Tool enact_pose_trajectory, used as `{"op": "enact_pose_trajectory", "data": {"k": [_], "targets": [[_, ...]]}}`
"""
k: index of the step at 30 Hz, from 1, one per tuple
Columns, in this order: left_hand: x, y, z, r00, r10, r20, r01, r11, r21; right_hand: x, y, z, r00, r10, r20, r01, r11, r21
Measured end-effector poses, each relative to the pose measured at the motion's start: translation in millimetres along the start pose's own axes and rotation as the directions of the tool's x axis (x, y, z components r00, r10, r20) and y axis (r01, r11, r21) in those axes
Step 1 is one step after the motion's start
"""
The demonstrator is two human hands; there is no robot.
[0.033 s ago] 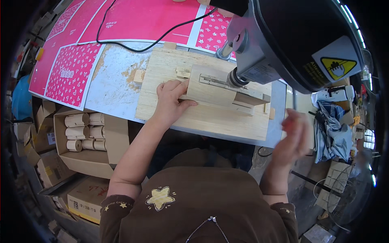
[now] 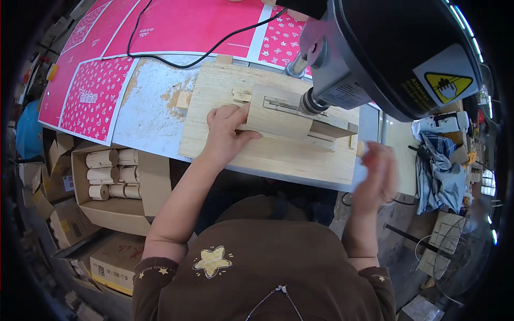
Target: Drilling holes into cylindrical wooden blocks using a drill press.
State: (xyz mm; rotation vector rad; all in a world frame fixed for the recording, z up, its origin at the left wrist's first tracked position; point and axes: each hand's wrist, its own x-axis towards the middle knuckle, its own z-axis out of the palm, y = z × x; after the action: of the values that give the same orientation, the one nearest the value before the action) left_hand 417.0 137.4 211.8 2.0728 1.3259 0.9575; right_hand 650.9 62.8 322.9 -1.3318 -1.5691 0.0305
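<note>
My left hand [image 2: 227, 130] grips the left end of a pale wooden piece [image 2: 279, 119] with a rounded top, its thumb along the near edge. The piece lies in a wooden jig on a flat wooden board [image 2: 214, 155]. A long slotted metal strip [image 2: 278, 106] shows on top of the piece. Directly over its right part stands the chuck [image 2: 311, 102] of a drill press [image 2: 375, 59]; whether the bit touches cannot be made out. My right hand [image 2: 379, 174] is off the board's right end, smeared by motion, its fingers unclear.
Pink printed sheets [image 2: 209, 32] and a black cable [image 2: 184, 66] lie across the far side. An open carton [image 2: 120, 211] at my left holds several wooden cylinders [image 2: 103, 175]. Grey-blue cloth [image 2: 441, 171] is at the right, with a fan [image 2: 455, 257] below it.
My right hand has moved slightly left and up. The drill press head has shifted very slightly in view. My left hand and the wooden piece stay in place.
</note>
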Motion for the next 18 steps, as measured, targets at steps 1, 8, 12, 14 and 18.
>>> {"op": "enact_pose_trajectory", "data": {"k": [1, 8, 12, 14, 18], "targets": [[0, 0, 0, 1.0, -0.002, -0.01, 0.002, 1.0, 0.007, -8, 10, 10, 0.997, -0.002, 0.073, 0.012, 0.991, -0.135], [-1, -4, 3, 1.0, 0.004, -0.025, -0.004, 1.0, 0.02, -4, 32, 16, 0.969, -0.246, -0.006, 0.244, 0.964, -0.1], [-2, -1, 5, 1.0, -0.007, -0.012, 0.007, 1.0, 0.018, 64, -21, -19, 0.964, -0.165, -0.208, 0.126, 0.974, -0.187], [2, 6, 13, 0.999, 0.027, -0.022, -0.026, 0.999, 0.029, 134, 7, -25, 0.632, -0.775, -0.03, 0.649, 0.55, -0.526], [4, 16, 32, 0.996, 0.069, -0.06, -0.068, 0.998, 0.009, 186, 54, -46, 0.66, -0.666, 0.349, 0.607, 0.197, -0.77]]}}
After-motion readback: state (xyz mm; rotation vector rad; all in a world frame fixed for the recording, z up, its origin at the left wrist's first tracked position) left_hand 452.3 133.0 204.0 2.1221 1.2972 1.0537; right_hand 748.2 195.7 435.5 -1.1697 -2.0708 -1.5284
